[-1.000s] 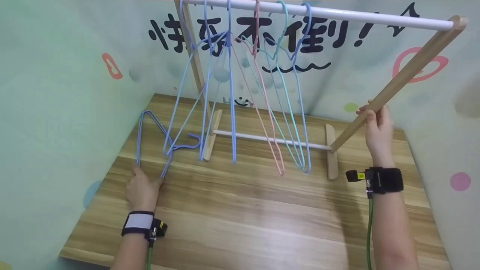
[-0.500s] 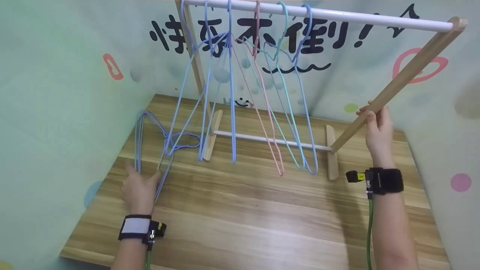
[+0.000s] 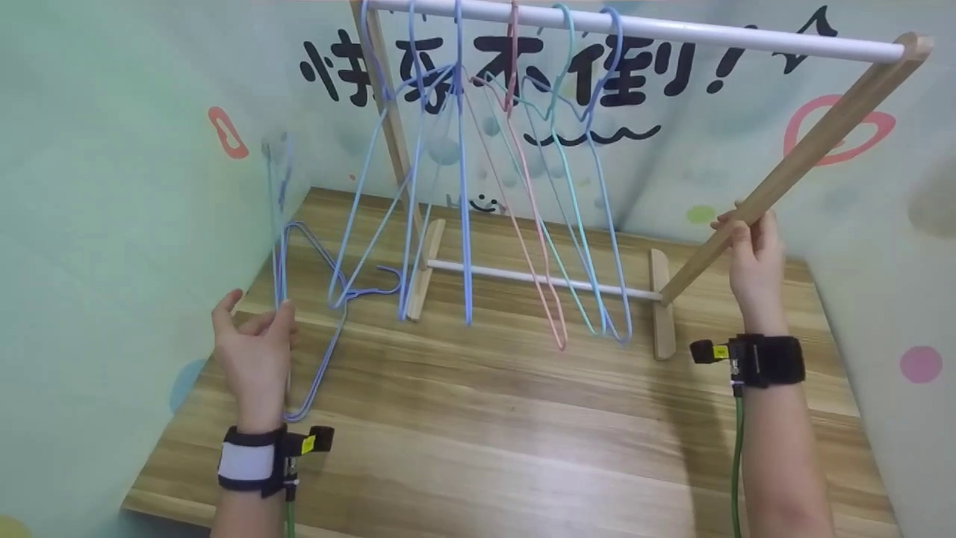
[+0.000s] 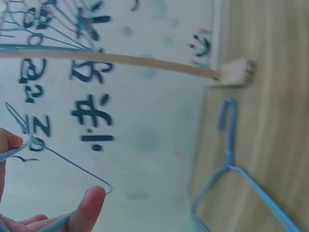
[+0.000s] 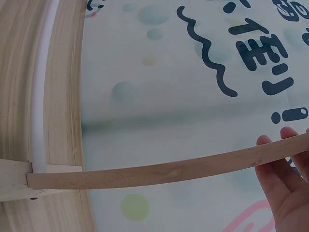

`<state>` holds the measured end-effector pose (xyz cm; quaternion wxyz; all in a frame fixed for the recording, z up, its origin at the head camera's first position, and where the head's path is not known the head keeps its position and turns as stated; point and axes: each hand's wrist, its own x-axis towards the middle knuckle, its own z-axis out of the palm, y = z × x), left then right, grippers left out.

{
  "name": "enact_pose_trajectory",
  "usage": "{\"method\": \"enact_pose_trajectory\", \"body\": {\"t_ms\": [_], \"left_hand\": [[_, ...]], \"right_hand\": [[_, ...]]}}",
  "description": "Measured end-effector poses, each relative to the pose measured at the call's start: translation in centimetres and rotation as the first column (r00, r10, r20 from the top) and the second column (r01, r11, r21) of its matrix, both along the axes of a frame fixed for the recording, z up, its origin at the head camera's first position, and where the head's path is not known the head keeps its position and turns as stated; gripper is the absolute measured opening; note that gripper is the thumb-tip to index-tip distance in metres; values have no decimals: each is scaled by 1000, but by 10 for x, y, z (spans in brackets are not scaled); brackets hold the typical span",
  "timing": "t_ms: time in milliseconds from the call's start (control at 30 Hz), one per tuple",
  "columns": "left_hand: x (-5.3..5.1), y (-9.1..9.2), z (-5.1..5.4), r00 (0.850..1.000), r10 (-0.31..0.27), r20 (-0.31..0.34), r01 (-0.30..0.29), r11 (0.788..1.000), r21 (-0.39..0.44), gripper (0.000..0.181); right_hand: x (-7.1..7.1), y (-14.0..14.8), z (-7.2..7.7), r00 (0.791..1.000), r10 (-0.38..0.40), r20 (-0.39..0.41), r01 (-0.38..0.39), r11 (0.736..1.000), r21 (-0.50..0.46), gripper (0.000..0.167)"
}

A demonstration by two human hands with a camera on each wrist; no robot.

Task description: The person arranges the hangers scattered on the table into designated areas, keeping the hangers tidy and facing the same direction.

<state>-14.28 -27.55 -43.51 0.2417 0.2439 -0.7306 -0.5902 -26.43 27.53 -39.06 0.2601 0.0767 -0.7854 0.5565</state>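
My left hand (image 3: 254,359) holds up a thin blue hanger (image 4: 72,166), which stands edge-on in the head view, its hook blurred. Beside and below it, blue hanger wire (image 3: 326,359) lies on the wooden table (image 3: 448,448), the hook pointing right. My right hand (image 3: 756,261) grips the slanting right wooden post (image 3: 814,149) of the rack, thumb in front; the right wrist view shows fingers on both sides of the post (image 5: 169,173). From the white top bar (image 3: 709,31) hang several blue hangers (image 3: 464,224), a pink one (image 3: 529,194) and a teal one (image 3: 571,194).
The rack's lower white bar (image 3: 523,275) runs between two wooden feet (image 3: 662,321). Behind stands a pale wall sheet (image 3: 694,149) with black characters, and another sheet (image 3: 112,224) borders the table on the left. Green cables (image 3: 737,463) trail from both wrist cameras.
My left hand has risen and moved left, lifting one blue hanger off the others lying on the table. The rightmost hanging hanger has swung slightly right. My right hand stays on the post.
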Motion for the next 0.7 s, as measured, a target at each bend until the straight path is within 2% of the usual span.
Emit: {"method": "enact_pose_trajectory", "body": {"t_ms": [67, 100, 167, 233, 333, 400, 467, 533, 633, 700], "left_hand": [[4, 6, 13, 992, -15, -123, 25, 997, 76, 66], [5, 10, 19, 982, -24, -187, 43, 994, 98, 64], [9, 17, 30, 951, -44, -307, 84, 989, 119, 59], [12, 24, 42, 906, -66, -419, 133, 982, 133, 56], [18, 36, 61, 823, -91, -561, 215, 963, 160, 53], [22, 46, 75, 768, -105, -632, 275, 945, 176, 52], [27, 56, 88, 712, -118, -692, 352, 913, 207, 50], [31, 66, 101, 664, -133, -736, 429, 873, 230, 49], [37, 82, 116, 600, -165, -783, 544, 802, 247, 52], [40, 92, 122, 556, -197, -807, 615, 751, 240, 55]], "right_hand": [[0, 1, 0, 1000, 0, 6, 0, 1000, -5, 25], [0, 1, -1, 1000, 0, 9, 0, 1000, -7, 25], [-1, 1, -1, 1000, -2, 11, 2, 1000, -8, 25], [-1, 1, -1, 1000, -2, 7, 2, 1000, -5, 25], [-1, 1, -1, 1000, -2, 2, 2, 1000, -4, 25], [-2, 1, -2, 1000, 2, -5, -2, 1000, -6, 24], [-2, 1, -2, 1000, 6, -9, -6, 1000, -12, 25], [-2, 1, -2, 1000, 11, -17, -11, 1000, -14, 25], [-2, 1, -3, 1000, 15, -27, -15, 1000, -15, 26], [-2, 1, -3, 999, 16, -31, -16, 1000, -12, 27]]}}
